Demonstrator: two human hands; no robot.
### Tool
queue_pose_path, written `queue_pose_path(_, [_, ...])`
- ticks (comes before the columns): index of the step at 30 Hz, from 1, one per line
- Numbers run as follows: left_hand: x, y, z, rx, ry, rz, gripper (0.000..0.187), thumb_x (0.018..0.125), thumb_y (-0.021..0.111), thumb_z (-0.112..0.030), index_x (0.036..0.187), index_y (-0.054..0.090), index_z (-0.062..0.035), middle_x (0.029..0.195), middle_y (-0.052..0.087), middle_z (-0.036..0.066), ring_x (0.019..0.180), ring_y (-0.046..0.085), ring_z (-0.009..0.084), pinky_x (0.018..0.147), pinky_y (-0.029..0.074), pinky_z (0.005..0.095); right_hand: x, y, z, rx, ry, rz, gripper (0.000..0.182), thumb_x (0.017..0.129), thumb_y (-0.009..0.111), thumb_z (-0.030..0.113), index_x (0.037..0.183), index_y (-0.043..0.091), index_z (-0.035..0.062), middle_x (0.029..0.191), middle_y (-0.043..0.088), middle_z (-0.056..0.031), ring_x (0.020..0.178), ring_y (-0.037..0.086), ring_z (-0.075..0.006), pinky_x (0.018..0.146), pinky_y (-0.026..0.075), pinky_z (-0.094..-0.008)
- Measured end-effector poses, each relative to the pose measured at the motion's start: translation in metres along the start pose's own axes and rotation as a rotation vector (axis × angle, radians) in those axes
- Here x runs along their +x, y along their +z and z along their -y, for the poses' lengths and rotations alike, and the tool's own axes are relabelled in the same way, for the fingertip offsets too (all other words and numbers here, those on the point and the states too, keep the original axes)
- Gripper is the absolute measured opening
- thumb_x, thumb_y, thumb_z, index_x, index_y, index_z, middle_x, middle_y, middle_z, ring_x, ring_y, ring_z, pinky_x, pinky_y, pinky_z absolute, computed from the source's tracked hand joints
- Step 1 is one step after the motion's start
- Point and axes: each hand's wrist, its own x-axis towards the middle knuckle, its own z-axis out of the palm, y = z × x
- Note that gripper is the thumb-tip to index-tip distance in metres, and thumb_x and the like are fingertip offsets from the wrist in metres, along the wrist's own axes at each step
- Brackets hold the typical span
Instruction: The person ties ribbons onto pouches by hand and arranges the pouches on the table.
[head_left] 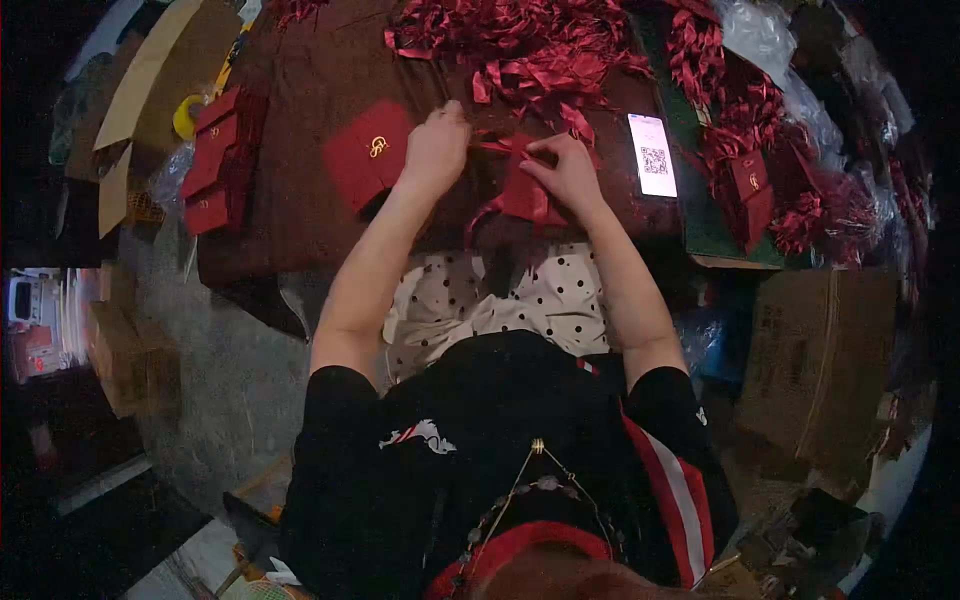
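Observation:
In front of me on the brown cloth lies a small red packet (522,192), with a dark red ribbon (487,210) trailing from its lower left side. My right hand (568,172) is over the packet's right part, thumb and finger pinched at what looks like ribbon. Closed and raised to the left of the packet, my left hand (438,148) hides whatever its fingers may hold. Just left of that hand are flat red packets (365,150) with a gold emblem. A loose heap of dark red ribbons (540,55) spreads beyond both hands.
Stacked red packets (222,160) stand at the table's left, near an open cardboard box (150,90). To the right lies a lit phone (653,155) showing a QR code. Further right are more ribbons, a red packet (750,180) and clear plastic bags (765,40).

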Motion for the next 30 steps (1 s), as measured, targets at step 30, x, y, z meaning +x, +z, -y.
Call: queue_pose_path(30, [-0.073,0.072,-0.053,-0.426,-0.184,-0.317,0.049,0.074,0.084,-0.022,0.111,0.058,-0.0039,0.098,0.060,0.013,0.096,0.056,0.0351,0.086,0.045,0.0452,-0.064,-0.060,0.027,-0.006,-0.429,-0.004,0.020,0.078,0.076,0.012,0.098,0.073,0.0153,0.100,0.067,-0.0042,0.094,0.063,-0.0264,0.078,0.054,-0.0381])
